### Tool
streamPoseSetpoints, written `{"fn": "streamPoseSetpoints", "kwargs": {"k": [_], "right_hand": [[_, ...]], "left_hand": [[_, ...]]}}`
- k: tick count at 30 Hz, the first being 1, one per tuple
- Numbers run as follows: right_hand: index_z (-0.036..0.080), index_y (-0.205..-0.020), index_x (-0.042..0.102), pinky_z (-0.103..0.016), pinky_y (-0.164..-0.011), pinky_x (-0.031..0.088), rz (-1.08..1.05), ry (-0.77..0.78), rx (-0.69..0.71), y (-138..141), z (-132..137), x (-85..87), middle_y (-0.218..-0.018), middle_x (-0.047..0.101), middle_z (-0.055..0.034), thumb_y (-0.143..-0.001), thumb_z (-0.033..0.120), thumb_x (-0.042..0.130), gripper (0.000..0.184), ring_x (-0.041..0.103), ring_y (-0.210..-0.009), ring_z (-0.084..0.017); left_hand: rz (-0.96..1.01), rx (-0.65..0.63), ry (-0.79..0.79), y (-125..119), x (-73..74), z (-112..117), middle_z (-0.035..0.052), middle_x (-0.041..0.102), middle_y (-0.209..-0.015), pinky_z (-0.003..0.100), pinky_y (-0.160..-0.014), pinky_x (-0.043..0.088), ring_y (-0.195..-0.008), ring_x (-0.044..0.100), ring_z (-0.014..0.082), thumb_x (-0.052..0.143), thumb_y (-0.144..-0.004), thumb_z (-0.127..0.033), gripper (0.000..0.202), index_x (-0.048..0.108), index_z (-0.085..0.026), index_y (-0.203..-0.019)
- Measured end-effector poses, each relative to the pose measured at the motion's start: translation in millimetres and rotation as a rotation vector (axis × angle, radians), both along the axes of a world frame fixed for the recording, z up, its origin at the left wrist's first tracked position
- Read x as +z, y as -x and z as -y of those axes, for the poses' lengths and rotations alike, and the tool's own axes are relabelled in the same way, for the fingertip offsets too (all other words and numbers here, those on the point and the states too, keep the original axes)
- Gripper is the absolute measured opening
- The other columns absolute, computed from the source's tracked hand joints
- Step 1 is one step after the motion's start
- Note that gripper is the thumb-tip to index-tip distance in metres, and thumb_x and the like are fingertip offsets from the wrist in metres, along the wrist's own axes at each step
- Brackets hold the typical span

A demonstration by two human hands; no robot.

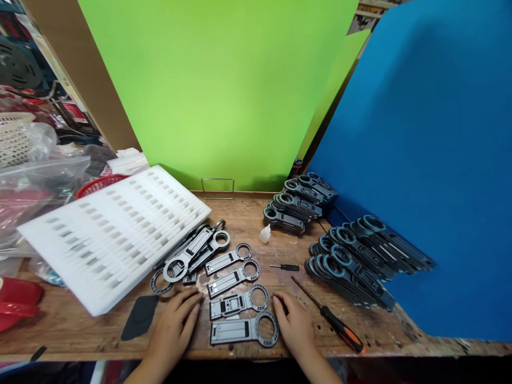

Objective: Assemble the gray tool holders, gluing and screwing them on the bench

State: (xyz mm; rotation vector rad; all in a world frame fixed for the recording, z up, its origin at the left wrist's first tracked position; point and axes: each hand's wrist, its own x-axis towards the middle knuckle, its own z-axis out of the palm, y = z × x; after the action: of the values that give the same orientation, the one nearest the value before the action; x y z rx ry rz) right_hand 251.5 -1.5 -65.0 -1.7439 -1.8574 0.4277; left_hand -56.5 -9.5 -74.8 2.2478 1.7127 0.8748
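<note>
My left hand [176, 322] rests on the wooden table with its fingers stretched out, just left of a column of several grey ring-ended plates. On the other side of the column lies my right hand [294, 322], also open, its fingertips close to the rings. Neither hand holds anything. The nearest ring-ended plate [234, 331] lies flat, ring to the right. Behind it is a plate with a raised middle fitting [230, 305], and farther back are more plates [224, 284]. A loose heap of similar ring-ended plates [196, 250] lies beyond my left hand.
A white foam tray [120, 229] with rows of slots leans at left, near a dark flat pad [139, 318]. At right lie a large screwdriver [336, 325], a small screwdriver [285, 266] and stacks of dark ring-ended parts [348, 256]. A small white bottle [264, 233] stands behind. Green [220, 96] and blue [432, 160] panels border the table.
</note>
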Motion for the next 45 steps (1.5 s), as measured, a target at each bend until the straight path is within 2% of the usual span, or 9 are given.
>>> {"fn": "streamPoseSetpoints", "kwargs": {"k": [4, 7, 11, 15, 19, 27, 32, 38, 45], "right_hand": [[0.019, -0.095, 0.065, -0.035, -0.079, 0.048, 0.023, 0.047, -0.001, 1.8, -2.1, 1.7, -0.093, 0.07, -0.0072, -0.091, 0.033, 0.038, 0.03, 0.065, -0.087, -0.022], [0.019, -0.096, 0.064, -0.036, -0.081, 0.047, 0.037, 0.058, -0.003, 3.3, -3.8, 1.6, -0.093, 0.07, -0.0073, -0.09, 0.033, 0.039, 0.03, 0.065, -0.088, -0.022], [0.019, -0.095, 0.064, -0.036, -0.082, 0.047, 0.06, 0.056, -0.004, 5.8, -4.8, 2.3, -0.093, 0.07, -0.0069, -0.089, 0.033, 0.041, 0.028, 0.064, -0.088, -0.022], [0.019, -0.094, 0.064, -0.035, -0.08, 0.047, 0.068, 0.062, -0.008, 8.5, -4.7, 5.7, -0.092, 0.07, -0.0066, -0.089, 0.031, 0.041, 0.027, 0.064, -0.087, -0.022], [0.019, -0.095, 0.064, -0.035, -0.082, 0.046, 0.066, 0.072, -0.02, 10.0, -4.1, 10.0, -0.093, 0.07, -0.0069, -0.089, 0.031, 0.041, 0.027, 0.064, -0.089, -0.022], [0.02, -0.093, 0.065, -0.035, -0.078, 0.048, 0.012, 0.066, 0.002, 7.2, -4.0, 11.0, -0.089, 0.07, -0.0065, -0.088, 0.032, 0.044, 0.025, 0.065, -0.084, -0.022], [0.022, -0.09, 0.065, -0.034, -0.075, 0.046, -0.033, 0.047, 0.05, 3.1, -3.7, 7.1, -0.085, 0.07, -0.0056, -0.088, 0.03, 0.044, 0.023, 0.065, -0.08, -0.022], [0.023, -0.087, 0.064, -0.033, -0.074, 0.046, -0.066, 0.025, 0.105, -3.5, -3.1, 5.1, -0.083, 0.07, -0.0046, -0.089, 0.028, 0.042, 0.022, 0.065, -0.078, -0.021], [0.022, -0.084, 0.064, -0.033, -0.071, 0.046, -0.098, 0.017, 0.171, -7.8, -4.3, 4.8, -0.08, 0.07, -0.0047, -0.09, 0.027, 0.04, 0.024, 0.065, -0.075, -0.021]], "left_hand": [[0.027, -0.035, -0.001, -5.0, 0.0, -0.5, 0.0074, 0.063, -0.113, 0.04, -0.087, 0.051, -0.104, 0.059, 0.0239, 0.046, -0.089, -0.031, 0.028, 0.064, -0.025, -0.11], [0.074, -0.06, -0.026, -13.8, 7.2, -12.1, 0.0075, 0.063, -0.111, 0.039, -0.087, 0.051, -0.102, 0.059, 0.0234, 0.046, -0.089, -0.029, 0.026, 0.064, -0.024, -0.107], [0.093, -0.081, 0.001, -35.1, 23.1, -50.0, 0.0087, 0.061, -0.11, 0.038, -0.09, 0.048, -0.103, 0.058, 0.0228, 0.045, -0.089, -0.025, 0.025, 0.063, -0.021, -0.105], [-0.009, -0.088, 0.146, -55.8, 33.2, -92.6, 0.0093, 0.06, -0.108, 0.032, -0.09, 0.046, -0.1, 0.058, 0.02, 0.044, -0.09, -0.019, 0.024, 0.063, -0.017, -0.105], [-0.094, -0.088, 0.222, -64.2, 36.8, -114.2, 0.0102, 0.061, -0.099, 0.033, -0.083, 0.046, -0.092, 0.059, 0.0216, 0.043, -0.089, -0.016, 0.026, 0.061, -0.016, -0.107], [-0.276, -0.078, 0.346, -69.7, 52.8, -119.7, 0.0086, 0.06, -0.094, 0.032, -0.076, 0.043, -0.087, 0.059, 0.0217, 0.044, -0.089, -0.021, 0.017, 0.06, -0.02, -0.096], [-0.364, -0.05, 0.383, -76.0, 56.1, -121.5, 0.0095, 0.059, -0.093, 0.033, -0.073, 0.042, -0.086, 0.058, 0.0237, 0.039, -0.091, -0.022, 0.02, 0.058, -0.019, -0.095], [-0.411, -0.025, 0.409, -82.3, 52.9, -122.1, 0.0078, 0.057, -0.091, 0.034, -0.074, 0.041, -0.084, 0.056, 0.0225, 0.034, -0.091, -0.017, 0.023, 0.057, -0.02, -0.094], [-0.385, 0.072, 0.421, -89.8, 40.3, -115.0, 0.0105, 0.055, -0.099, 0.035, -0.081, 0.041, -0.093, 0.052, 0.0232, 0.032, -0.09, -0.012, 0.023, 0.054, -0.017, -0.095]]}}
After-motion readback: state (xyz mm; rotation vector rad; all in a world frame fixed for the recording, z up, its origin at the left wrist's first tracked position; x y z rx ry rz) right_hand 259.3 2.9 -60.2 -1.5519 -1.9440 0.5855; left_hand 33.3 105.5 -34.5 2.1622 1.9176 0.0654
